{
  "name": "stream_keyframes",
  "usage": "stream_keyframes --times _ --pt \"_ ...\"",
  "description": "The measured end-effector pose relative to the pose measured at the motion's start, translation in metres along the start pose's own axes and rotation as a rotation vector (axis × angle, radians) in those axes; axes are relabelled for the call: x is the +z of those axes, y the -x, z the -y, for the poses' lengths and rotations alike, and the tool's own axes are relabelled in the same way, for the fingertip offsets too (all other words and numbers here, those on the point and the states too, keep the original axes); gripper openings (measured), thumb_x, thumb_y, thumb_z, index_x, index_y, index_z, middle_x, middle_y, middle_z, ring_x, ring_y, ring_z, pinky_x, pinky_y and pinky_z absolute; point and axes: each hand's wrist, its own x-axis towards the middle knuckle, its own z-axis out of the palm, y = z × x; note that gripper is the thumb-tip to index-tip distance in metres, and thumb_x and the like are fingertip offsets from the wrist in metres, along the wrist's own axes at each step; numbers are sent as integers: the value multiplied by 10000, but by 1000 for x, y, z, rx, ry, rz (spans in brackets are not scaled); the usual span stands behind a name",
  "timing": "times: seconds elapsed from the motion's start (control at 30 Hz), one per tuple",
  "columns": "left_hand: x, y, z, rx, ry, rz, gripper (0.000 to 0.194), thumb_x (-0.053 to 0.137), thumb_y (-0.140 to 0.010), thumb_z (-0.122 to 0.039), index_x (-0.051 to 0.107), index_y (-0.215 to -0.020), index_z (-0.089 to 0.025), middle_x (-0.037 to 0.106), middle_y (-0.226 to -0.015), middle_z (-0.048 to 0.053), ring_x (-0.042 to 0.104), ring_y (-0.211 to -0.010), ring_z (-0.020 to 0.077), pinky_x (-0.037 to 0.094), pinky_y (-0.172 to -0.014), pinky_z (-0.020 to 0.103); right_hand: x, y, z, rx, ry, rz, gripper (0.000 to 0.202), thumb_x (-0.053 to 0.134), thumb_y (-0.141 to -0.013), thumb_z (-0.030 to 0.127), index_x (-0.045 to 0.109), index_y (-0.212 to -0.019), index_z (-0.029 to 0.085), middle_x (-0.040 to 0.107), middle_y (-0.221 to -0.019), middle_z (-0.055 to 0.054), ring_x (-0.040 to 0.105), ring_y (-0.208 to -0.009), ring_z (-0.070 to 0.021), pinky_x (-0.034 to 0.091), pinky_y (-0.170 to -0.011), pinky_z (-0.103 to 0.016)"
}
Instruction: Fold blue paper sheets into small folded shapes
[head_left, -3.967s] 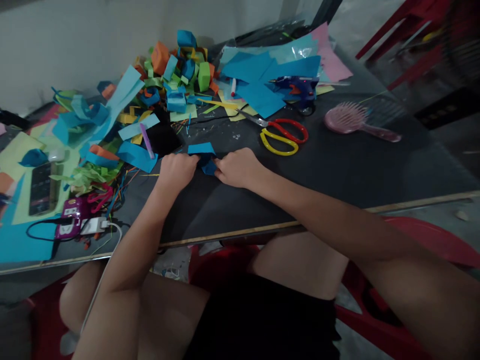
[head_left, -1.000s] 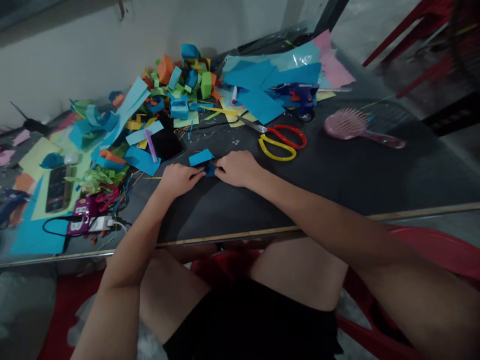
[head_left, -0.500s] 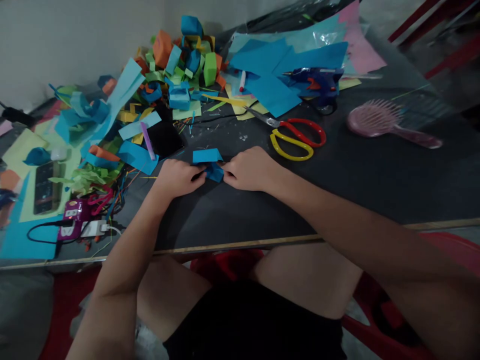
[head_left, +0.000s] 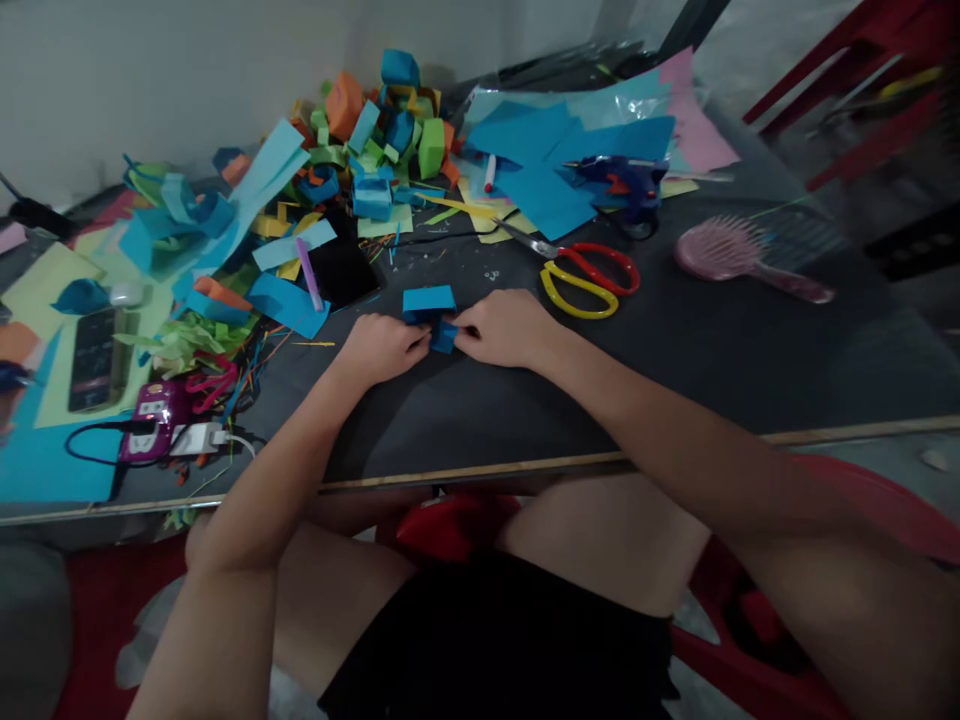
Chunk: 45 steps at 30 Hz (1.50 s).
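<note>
A small blue folded paper (head_left: 430, 301) sits on the dark tabletop between my two hands, with a flap standing up at its far side. My left hand (head_left: 386, 347) pinches its left edge, fingers curled. On the other side my right hand (head_left: 501, 328) grips the right edge near the lower part of the fold. My fingertips cover some of the paper, so its full shape is hidden. Just beyond my right hand lie scissors (head_left: 600, 265) with one red and one yellow handle.
A heap of coloured paper boxes (head_left: 431, 148) stands at the back. Blue sheets (head_left: 532, 135) and a blue glue gun (head_left: 626, 185) lie behind the scissors. A pink hairbrush (head_left: 709, 250) rests to the right. At left are a phone (head_left: 96, 358) and a purple power socket (head_left: 156, 415).
The view has shifted slightly. The blue paper's upright flap looks wider and more squared, and its lower part shows less. Both hands still hold it.
</note>
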Motion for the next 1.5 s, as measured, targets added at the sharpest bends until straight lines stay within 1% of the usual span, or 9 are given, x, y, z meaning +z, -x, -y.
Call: stream_keyframes --times 0.1,0.33,0.57,0.87,1.17,1.27,1.33,1.43,1.5 --pt "-1 0 0 35 3 -17 437 448 -958 -402 765 -1185 -205 748 -747 119 674 -672 239 372 -593 309 2 -3 -7 22 -37 -16 435 442 -863 308 780 -1132 264 770 -837 -79 644 -715 -238 308 -579 -318" --pt "-6 0 15 72 189 11 554 659 -825 -626 757 -1207 -237 708 -636 49 651 -633 208 322 -572 279 -5 -1 -10 -49 -18 -21 487 504 -833 337 737 -1257 282 760 -772 -58 623 -706 -226 358 -636 -322" --pt "5 -6 14 -65 228 -41 457 680 -829 -610 791 -1130 -286 707 -617 33 640 -629 200 291 -544 279 -5 -6 -11 -19 -89 26 652 606 -813 681 687 -1330 293 773 -851 -66 657 -795 -240 392 -679 -323" --pt "2 -3 16 -40 276 -35 484 677 -814 -635 792 -1124 -281 683 -583 14 613 -577 169 290 -537 263 -3 -15 -9 74 -181 12 534 644 -837 636 742 -1240 300 777 -846 -59 665 -812 -234 381 -642 -307" --pt "12 -2 13 -33 168 -159 315 558 -946 -356 780 -1144 -250 803 -892 89 711 -776 202 395 -611 263 -1 -11 -21 -88 -233 -47 663 566 -833 732 723 -1272 261 752 -825 -55 637 -775 -206 343 -649 -288" --pt "13 -4 16 -8 322 -218 289 568 -947 -370 799 -1059 -238 803 -875 74 704 -760 179 408 -625 250 0 -11 -30 -229 -248 -63 678 693 -759 690 706 -1288 265 732 -918 -64 625 -923 -242 344 -655 -283" --pt "12 -5 17 -25 446 -251 301 562 -945 -380 802 -895 -207 772 -753 57 656 -665 156 387 -595 246 3 -12 -34 -292 -270 -117 596 715 -792 605 705 -1280 262 713 -986 -81 594 -1031 -268 379 -696 -303" --pt "6 -5 17 -77 659 -257 453 540 -939 -421 645 -575 -171 612 -519 12 498 -503 109 326 -526 243 10 -16 -36 -318 -324 -295 353 661 -886 467 763 -1132 235 669 -1117 -117 549 -1121 -282 434 -837 -383" --pt "3 -5 16 -93 820 -222 527 528 -929 -463 525 -488 -175 521 -453 -8 416 -458 88 305 -498 240 15 -19 -35 -368 -349 -399 270 655 -894 449 788 -955 222 611 -1244 -134 504 -1203 -307 419 -954 -460"
